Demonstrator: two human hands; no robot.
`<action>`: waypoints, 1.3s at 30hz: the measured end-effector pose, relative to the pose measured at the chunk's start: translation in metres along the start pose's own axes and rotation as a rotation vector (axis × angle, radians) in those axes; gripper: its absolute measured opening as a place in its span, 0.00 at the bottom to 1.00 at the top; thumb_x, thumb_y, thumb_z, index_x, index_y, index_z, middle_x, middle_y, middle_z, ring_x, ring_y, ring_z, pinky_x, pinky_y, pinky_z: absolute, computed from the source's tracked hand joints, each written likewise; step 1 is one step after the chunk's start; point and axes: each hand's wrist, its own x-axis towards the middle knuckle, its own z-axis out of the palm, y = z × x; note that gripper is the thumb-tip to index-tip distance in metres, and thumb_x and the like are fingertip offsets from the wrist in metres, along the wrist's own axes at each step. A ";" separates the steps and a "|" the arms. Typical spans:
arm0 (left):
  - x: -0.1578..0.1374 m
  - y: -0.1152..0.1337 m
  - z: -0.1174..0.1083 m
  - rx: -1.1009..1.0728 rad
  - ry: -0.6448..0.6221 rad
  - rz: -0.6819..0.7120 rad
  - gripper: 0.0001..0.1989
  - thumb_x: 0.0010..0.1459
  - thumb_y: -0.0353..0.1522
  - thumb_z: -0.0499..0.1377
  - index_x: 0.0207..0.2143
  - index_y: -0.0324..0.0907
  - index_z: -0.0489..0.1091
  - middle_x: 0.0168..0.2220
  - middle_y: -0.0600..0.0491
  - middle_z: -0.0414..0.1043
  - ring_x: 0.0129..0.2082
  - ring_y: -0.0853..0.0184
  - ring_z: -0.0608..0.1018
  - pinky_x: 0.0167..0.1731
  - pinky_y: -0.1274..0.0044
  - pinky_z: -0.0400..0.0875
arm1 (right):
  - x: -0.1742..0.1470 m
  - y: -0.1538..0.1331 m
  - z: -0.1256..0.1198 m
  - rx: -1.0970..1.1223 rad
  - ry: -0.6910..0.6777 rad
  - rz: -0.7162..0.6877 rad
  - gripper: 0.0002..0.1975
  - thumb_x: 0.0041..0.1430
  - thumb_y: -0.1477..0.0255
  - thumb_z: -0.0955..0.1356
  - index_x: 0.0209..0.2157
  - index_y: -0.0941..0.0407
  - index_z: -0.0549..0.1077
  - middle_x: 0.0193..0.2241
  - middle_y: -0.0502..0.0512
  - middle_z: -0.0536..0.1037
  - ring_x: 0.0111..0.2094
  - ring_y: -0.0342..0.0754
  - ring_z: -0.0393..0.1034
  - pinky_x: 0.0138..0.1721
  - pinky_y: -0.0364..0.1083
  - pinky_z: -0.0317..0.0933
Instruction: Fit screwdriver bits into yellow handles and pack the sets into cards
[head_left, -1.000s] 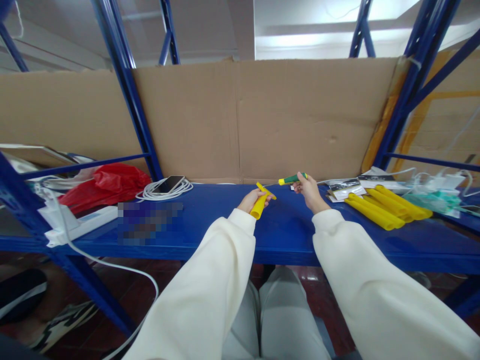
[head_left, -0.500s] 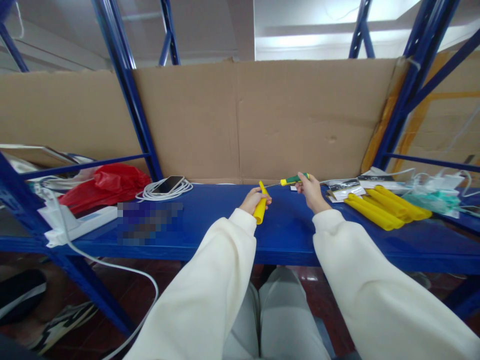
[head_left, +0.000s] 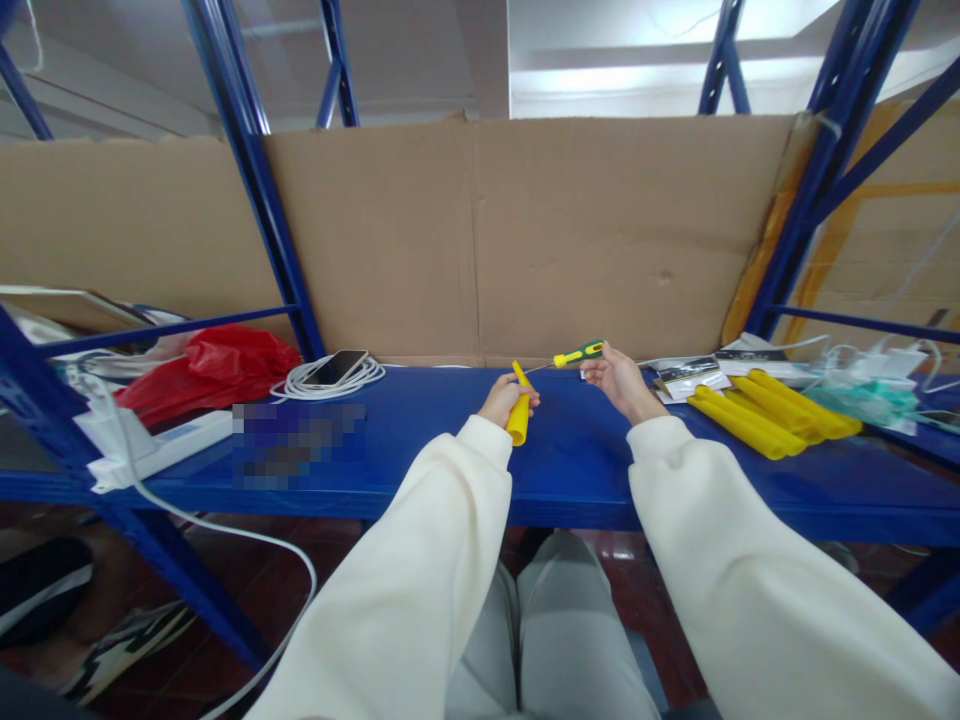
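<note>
My left hand [head_left: 498, 402] is closed round a yellow tube-shaped piece [head_left: 519, 420], held upright at a tilt above the blue shelf [head_left: 442, 450]. Its wide end points down toward me and a narrower part sticks up above the fingers. To the right, my right hand [head_left: 619, 382] grips the end of a screwdriver [head_left: 576, 355] with a green and yellow handle. The thin shaft runs left to the upper part of the yellow piece; whether its tip is in it or only against it, I cannot tell.
Several yellow tubes [head_left: 776, 415] lie at the right, beside small printed packets [head_left: 690, 378] and a greenish plastic bag [head_left: 862, 400]. A phone [head_left: 336, 368] rests on a coiled white cable [head_left: 296, 385]. Farther left are a red bag [head_left: 217, 370] and white power strip [head_left: 176, 445]. Cardboard [head_left: 525, 240] stands behind.
My right hand has opened somewhat and shifted to the handle's end. The screwdriver has turned about its shaft and moved slightly left and up. My left hand stays nearly still.
</note>
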 end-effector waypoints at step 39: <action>-0.001 -0.004 0.001 0.073 -0.022 0.047 0.27 0.56 0.20 0.56 0.56 0.42 0.57 0.29 0.51 0.74 0.18 0.71 0.73 0.19 0.81 0.64 | 0.003 0.003 -0.008 -0.013 0.125 -0.105 0.17 0.54 0.63 0.71 0.25 0.53 0.60 0.11 0.40 0.59 0.10 0.37 0.51 0.10 0.37 0.47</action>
